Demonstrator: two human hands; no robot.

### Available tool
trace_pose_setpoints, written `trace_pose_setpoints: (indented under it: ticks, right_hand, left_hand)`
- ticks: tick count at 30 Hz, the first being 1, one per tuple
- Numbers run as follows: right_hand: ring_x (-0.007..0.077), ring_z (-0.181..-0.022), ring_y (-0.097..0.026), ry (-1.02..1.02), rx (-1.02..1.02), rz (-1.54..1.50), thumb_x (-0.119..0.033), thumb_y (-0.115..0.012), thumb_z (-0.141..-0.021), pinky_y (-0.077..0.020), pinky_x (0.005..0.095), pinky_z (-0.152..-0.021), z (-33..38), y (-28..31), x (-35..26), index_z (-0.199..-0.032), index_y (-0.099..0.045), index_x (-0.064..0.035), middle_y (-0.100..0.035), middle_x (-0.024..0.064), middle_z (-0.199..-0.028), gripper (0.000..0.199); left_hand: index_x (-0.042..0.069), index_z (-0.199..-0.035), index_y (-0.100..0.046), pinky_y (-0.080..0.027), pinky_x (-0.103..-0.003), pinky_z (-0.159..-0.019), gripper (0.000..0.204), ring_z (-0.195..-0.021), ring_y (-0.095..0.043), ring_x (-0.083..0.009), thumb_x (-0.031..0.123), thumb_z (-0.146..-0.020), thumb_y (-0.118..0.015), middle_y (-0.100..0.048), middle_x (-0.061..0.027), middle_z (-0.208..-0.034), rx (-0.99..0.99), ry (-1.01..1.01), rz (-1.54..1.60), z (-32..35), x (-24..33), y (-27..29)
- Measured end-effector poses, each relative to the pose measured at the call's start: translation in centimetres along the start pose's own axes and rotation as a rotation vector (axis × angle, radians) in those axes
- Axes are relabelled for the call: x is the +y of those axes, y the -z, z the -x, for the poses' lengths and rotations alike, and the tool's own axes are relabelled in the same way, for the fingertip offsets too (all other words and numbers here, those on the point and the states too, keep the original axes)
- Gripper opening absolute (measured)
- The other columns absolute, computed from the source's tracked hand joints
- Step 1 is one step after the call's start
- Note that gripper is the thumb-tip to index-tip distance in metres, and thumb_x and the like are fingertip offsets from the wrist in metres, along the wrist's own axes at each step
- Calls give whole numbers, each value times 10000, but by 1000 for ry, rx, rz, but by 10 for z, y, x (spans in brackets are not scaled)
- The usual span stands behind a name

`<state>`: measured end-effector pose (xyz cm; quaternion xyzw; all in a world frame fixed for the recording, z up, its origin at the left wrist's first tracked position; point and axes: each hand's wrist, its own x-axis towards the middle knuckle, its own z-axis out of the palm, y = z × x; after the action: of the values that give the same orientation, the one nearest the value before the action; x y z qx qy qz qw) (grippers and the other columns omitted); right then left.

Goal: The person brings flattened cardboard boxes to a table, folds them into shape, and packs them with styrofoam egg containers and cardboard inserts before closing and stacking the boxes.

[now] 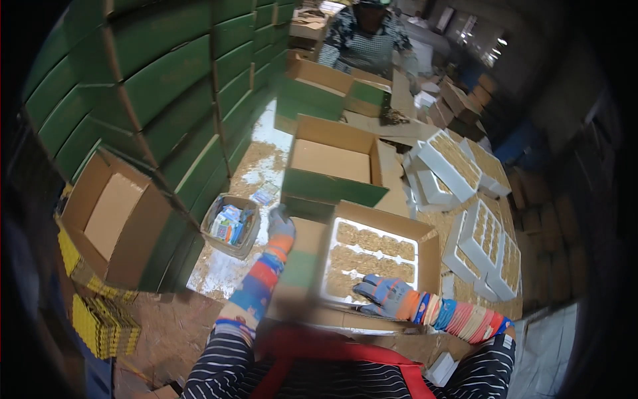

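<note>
My right hand (pixel 389 296), in a grey and orange glove, spreads its fingers over the near edge of a white foam tray (pixel 373 256). Its compartments are full of tan, grainy material that looks like sawdust or husk. The tray sits inside a cardboard box (pixel 430 259). On the box's left, my left hand (pixel 282 228) is raised beside the green and brown flap; its fingers are blurred and I cannot make out anything in them. Close to that hand stands a small tub (pixel 230 249) of colourful packets, with another packet (pixel 265 193) lying behind it.
Green cartons (pixel 169 73) are stacked high on the left, with an open box (pixel 109 213) before them. Another open box (pixel 332 159) stands beyond mine. Foam trays (pixel 488 246) pile up at right. Yellow egg trays (pixel 100 326) lie low left. A person (pixel 365 40) stands at the far end.
</note>
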<state>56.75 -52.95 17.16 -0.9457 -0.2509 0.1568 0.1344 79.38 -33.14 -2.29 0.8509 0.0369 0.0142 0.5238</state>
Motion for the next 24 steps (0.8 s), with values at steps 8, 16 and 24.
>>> trace_pose_setpoints:
  ticks: [8,16,24]
  right_hand:
    - [323,-833,-617,29,233,-67,-258,-613,-817,-509,414,-703,-18,49,3,-1105,-585,-111,-582,125,-962,325]
    - [299,-1055,-573,-724,520,-353,-471,-658,-771,-450,365,-917,-6,45,228,-1283,-482,-33,-572,219,-1157,696]
    - [389,-1302,-342,-1054,261,137,-686,-665,-618,-269,441,-1066,-147,-25,311,-1454,-180,-30,-368,271,-1376,1168]
  left_hand:
    - [-4,-1251,-407,-408,-340,-926,418,-1005,-539,-266,-52,-840,-465,-553,-146,-1099,377,-61,277,-140,-106,-1]
    - [78,-1446,-261,-192,-516,-1089,671,-1358,-235,-384,273,-853,-506,-248,-194,-1483,172,18,-914,-119,-92,-23]
    - [72,-1029,-605,-417,-381,-909,249,-1083,-537,-288,174,-837,-486,-606,-155,-1114,-200,-326,-1113,-72,-97,12]
